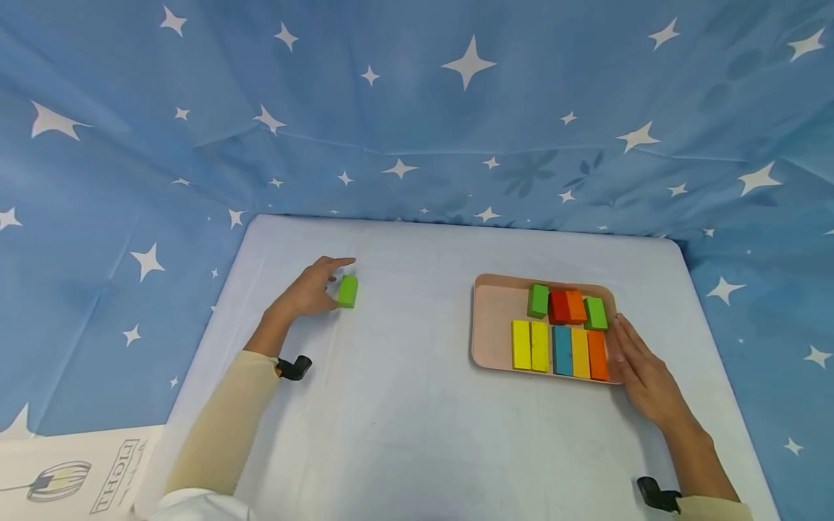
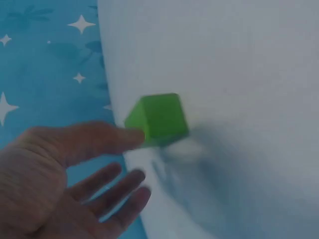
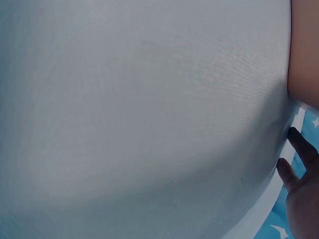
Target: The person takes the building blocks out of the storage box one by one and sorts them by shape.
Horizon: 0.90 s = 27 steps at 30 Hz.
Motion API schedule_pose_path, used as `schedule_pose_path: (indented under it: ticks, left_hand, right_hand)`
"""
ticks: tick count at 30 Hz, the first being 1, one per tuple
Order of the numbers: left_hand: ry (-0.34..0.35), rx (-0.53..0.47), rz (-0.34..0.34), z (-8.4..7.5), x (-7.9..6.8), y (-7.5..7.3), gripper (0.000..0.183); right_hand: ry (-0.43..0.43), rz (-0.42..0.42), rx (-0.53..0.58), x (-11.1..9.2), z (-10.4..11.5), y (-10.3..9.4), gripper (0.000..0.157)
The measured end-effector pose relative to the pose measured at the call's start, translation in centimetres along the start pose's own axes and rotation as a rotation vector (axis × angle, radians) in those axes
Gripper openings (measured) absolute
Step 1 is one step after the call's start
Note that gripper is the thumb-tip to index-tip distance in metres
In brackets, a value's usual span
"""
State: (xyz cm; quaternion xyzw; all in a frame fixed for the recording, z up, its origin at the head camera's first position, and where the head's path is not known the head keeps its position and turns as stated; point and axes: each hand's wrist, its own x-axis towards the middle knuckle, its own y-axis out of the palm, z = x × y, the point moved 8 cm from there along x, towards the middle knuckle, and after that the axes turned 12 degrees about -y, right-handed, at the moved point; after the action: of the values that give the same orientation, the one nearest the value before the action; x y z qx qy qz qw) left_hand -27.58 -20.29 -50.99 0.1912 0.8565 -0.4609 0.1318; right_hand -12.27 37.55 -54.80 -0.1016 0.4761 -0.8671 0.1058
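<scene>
A green block is on the white-covered table at the left in the head view. My left hand is beside it, thumb tip at the block's near end and index finger stretched out past its far end. In the left wrist view a digit touches the corner of the green block, while other fingers hang loosely below. At the right, my right hand rests with straight fingers along the right rim of a pink tray. The right wrist view catches only some fingers at its edge.
Inside the tray are green blocks, a red block, orange blocks, yellow blocks and a blue block. A star-patterned blue cloth hangs behind the table. A printed panel lies lower left.
</scene>
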Motion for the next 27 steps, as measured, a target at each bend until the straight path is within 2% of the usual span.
schedule_pose_path:
  ticks: [5, 9, 14, 18, 22, 27]
  left_hand:
    - [0.039, 0.030, -0.101, -3.2, 0.3, -1.1, 0.085]
    - [0.135, 0.015, -0.099, -7.5, 0.9, -0.4, 0.070]
    - [0.262, 0.016, -0.048, -13.5, 2.4, 2.3, 0.057]
    - [0.318, 0.057, 0.001, -17.5, 3.5, 4.9, 0.054]
    - [0.350, 0.088, 0.044, -20.4, 4.2, 7.3, 0.052]
    - [0.376, 0.101, 0.074, -23.1, 5.0, 9.8, 0.049]
  right_hand:
    - [0.003, -0.008, 0.003, -0.1, 0.0, -0.2, 0.064]
    - [-0.004, -0.014, -0.005, -0.2, -0.1, -0.4, 0.063]
    - [0.001, -0.022, -0.012, -0.3, -0.2, -0.9, 0.063]
    - [0.011, -0.023, 0.004, -0.1, -0.4, -0.9, 0.064]
    - [0.003, -0.020, 0.020, 0.1, -0.3, -0.5, 0.063]
    - [-0.013, -0.027, 0.005, 0.1, 0.0, -0.3, 0.063]
